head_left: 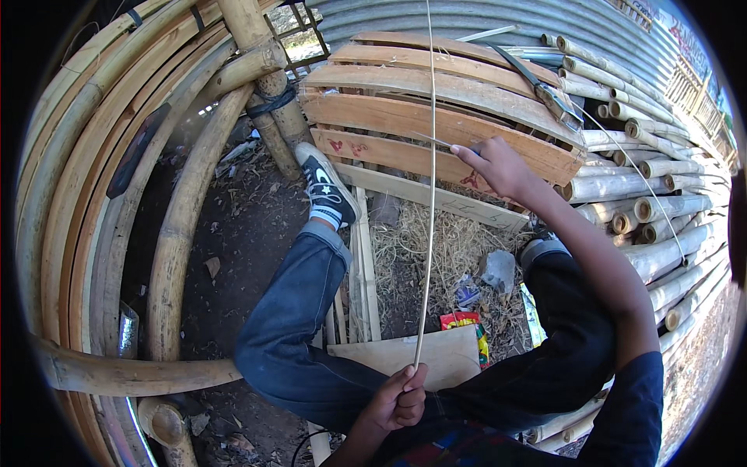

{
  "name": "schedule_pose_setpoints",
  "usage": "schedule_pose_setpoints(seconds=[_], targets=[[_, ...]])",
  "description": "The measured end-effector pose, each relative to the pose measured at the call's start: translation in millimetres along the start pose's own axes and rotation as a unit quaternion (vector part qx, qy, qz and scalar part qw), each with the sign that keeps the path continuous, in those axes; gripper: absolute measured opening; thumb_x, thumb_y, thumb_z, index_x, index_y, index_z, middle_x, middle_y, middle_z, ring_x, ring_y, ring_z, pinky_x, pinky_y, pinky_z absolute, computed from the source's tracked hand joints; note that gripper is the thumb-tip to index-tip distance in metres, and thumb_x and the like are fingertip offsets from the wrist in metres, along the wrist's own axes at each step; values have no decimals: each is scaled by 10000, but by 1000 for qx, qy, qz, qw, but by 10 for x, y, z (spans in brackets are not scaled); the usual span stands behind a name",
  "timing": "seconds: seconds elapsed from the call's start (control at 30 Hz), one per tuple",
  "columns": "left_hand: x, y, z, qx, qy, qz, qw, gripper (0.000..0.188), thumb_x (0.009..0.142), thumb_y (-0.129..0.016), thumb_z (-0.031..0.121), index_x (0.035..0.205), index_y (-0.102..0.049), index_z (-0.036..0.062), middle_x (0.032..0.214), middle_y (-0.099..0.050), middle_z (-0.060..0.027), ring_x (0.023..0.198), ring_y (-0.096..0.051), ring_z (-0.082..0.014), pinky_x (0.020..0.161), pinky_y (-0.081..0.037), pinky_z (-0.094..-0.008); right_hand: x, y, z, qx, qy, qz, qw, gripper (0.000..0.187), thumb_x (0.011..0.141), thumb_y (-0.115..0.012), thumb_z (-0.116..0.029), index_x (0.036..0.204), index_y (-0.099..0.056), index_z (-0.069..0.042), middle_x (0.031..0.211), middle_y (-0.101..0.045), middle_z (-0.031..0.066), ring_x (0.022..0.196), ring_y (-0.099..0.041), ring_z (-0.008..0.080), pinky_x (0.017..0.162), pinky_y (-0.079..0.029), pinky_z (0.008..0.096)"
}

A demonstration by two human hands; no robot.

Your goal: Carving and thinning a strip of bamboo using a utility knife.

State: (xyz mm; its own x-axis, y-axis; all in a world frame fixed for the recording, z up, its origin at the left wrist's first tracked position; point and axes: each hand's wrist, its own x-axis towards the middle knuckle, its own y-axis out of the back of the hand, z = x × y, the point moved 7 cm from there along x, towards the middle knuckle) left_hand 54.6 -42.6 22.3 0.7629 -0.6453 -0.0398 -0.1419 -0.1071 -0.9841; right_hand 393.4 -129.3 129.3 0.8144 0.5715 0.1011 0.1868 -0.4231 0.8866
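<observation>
My left hand (398, 401), low in the middle by my lap, is closed around the lower end of a long thin bamboo strip (429, 233). The strip stands up and away from me, past the top edge of the view, with a slight bend. Out over the slatted wooden pallet (436, 109), my right hand (498, 167) is closed with its fingertips toward the strip. From them a thin pointed piece (430, 139) juts left across the strip; whether it is a blade or a sliver I cannot tell.
Stacked bamboo poles (654, 206) fill the right side. A bamboo and timber frame (175, 257) stands at left. A long dark tool (556, 101) lies on the pallet. Between my legs are a flat board (420, 354), a colourful packet (471, 323), a grey stone (498, 270) and dry shavings (408, 257).
</observation>
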Motion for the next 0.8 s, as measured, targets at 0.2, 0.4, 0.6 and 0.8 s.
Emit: schedule_pose_setpoints(seconds=[0.2, 0.4, 0.6, 0.8], targets=[[-6, -11, 157, -19, -21, -30, 999, 313, 1010, -315, 333, 786, -333, 114, 489, -151, 57, 335, -90, -29, 287, -87, -204, -339, -420, -597, 6, 209, -120, 970, 655, 920, -418, -514, 641, -604, 48, 557, -528, 244, 561, -546, 377, 607, -448, 459], [-12, 27, 33, 8, -8, -10, 1000, 319, 1009, -316, 340, 784, -336, 115, 493, -151, 56, 340, -93, -30, 293, -93, -209, -95, -136, -239, -28, 23, -25, 999, 654, 914, -424, -527, 640, -612, 37, 525, -527, 216, 561, -566, 382, 605, -469, 454], [8, 0, 54, -20, -22, -21, 999, 318, 1009, -315, 339, 787, -337, 113, 496, -156, 53, 341, -91, -33, 294, -95, -208, -214, -370, -670, -99, 151, -106, 978, 670, 900, -407, -571, 607, -625, -9, 518, -538, 186, 552, -581, 358, 585, -478, 468], [45, -97, 115, -54, -49, -38, 997, 311, 1016, -287, 299, 782, -316, 98, 488, -149, 58, 327, -102, -16, 268, -103, -199, -143, -316, -676, -26, 139, -28, 990, 674, 909, -404, -551, 600, -603, 14, 510, -500, 211, 561, -563, 372, 601, -469, 458]])
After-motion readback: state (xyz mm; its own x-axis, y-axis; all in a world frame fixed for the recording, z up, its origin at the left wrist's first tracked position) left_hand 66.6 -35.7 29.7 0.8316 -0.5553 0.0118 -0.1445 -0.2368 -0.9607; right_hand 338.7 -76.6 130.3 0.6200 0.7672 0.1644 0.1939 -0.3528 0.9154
